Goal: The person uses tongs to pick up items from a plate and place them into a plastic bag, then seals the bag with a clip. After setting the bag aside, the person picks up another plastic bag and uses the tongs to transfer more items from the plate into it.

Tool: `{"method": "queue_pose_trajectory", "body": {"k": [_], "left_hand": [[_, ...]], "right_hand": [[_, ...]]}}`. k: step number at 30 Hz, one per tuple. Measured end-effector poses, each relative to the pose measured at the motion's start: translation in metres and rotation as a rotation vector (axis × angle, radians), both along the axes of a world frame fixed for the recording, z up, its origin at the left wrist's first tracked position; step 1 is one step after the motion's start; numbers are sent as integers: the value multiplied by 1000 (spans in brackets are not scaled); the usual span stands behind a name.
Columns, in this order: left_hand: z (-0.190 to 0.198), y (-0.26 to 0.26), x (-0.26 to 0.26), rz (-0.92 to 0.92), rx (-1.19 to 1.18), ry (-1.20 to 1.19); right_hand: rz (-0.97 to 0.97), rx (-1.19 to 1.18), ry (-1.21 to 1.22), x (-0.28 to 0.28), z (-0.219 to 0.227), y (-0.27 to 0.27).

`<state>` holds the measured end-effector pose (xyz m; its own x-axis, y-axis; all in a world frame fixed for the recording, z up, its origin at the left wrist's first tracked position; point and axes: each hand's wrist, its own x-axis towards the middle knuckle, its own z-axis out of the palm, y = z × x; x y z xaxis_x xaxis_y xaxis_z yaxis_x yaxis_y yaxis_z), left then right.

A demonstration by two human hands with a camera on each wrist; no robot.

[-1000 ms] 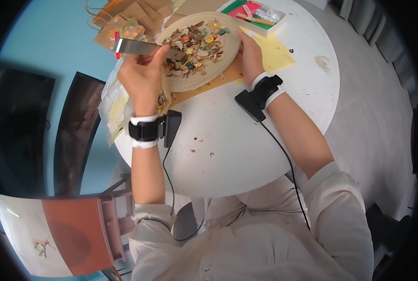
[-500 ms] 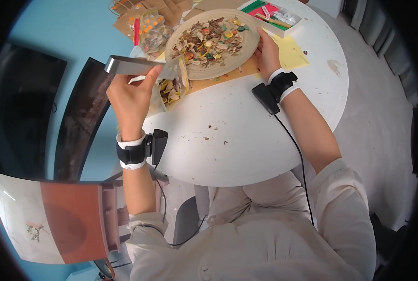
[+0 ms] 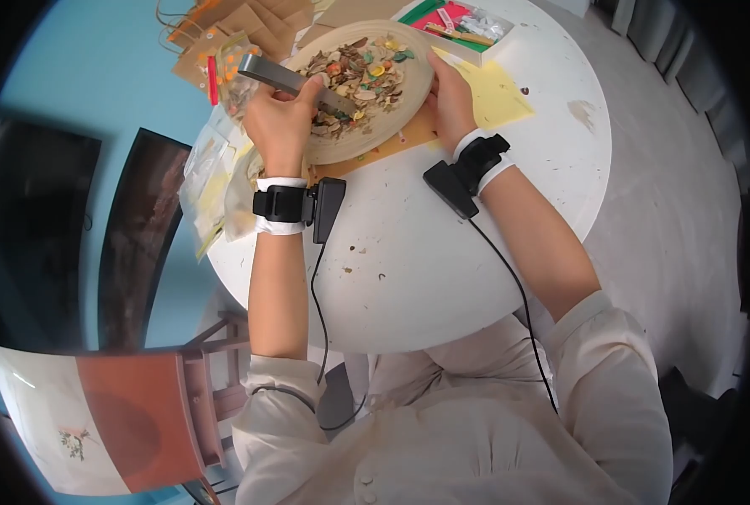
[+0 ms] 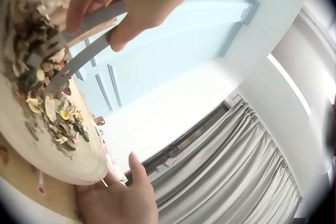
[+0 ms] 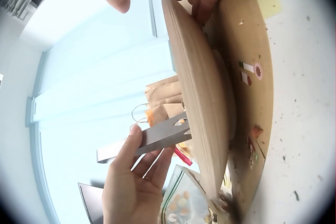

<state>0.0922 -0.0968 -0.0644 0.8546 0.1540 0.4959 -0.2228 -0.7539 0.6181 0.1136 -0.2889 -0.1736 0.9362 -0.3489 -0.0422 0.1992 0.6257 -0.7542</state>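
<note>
In the head view a round wooden plate (image 3: 410,94) carries a heap of dried potpourri (image 3: 366,84), with petals, chips and some green and yellow bits. My left hand (image 3: 280,126) pinches metal tongs (image 3: 275,74) between thumb and fingers. The tongs' tips reach into the potpourri, spread apart in the left wrist view. At the plate's right edge, my right hand (image 3: 453,101) holds the rim, its fingers under the plate. The right wrist view has the plate raised at that side. Beneath the left hand, a clear bag (image 3: 242,192) is partly hidden by the wrist.
A clear zip bag with a red slider (image 3: 213,80) lies left of the plate, near brown paper bags (image 3: 261,29). A white box (image 3: 480,55) of small items stands at the back, by yellow paper (image 3: 497,93). Crumbs dot the white round table (image 3: 442,252).
The left hand first drew the tongs back left from the plate to above the clear bag. It has since returned to the potpourri. The right hand keeps its hold on the rim.
</note>
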Motion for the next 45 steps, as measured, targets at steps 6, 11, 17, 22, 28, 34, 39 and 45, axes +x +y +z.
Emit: {"method": "queue_pose_trajectory", "body": {"k": [6, 11, 17, 22, 28, 34, 39, 45], "left_hand": [[-8, -11, 9, 9, 101, 7], [-10, -14, 13, 50, 295, -69], [8, -11, 2, 12, 269, -109], [36, 8, -37, -88, 103, -129], [41, 62, -89, -22, 220, -98], [39, 77, -106, -29, 371, -114], [52, 69, -102, -83, 209, -182], [58, 73, -109, -230, 240, 78]], "right_hand": [[-7, -25, 33, 0, -2, 1], [41, -70, 58, -4, 2, 0], [25, -98, 50, -5, 2, 0], [-22, -31, 19, 3, -5, 2], [11, -16, 10, 1, -2, -1], [69, 34, -16, -7, 7, -2], [103, 27, 20, -11, 12, -3], [110, 9, 6, -9, 10, -3]]}}
